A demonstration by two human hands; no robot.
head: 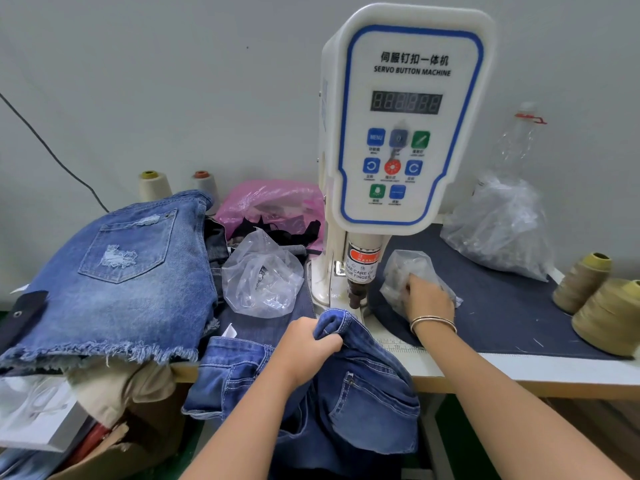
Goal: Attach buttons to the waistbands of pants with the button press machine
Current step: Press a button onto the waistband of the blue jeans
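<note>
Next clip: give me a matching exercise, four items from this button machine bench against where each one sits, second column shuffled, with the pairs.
Things:
1. pink plastic bag
2. olive thread cones
3. frayed denim shorts
4. small clear bag

Places:
A. on the pile at the left of the bench
B. under the right hand, right of the machine's press head
C. right edge of the bench
D. behind the machine's left side, by the wall

Pairs: 1-D, 2-C, 3-A, 4-B
</note>
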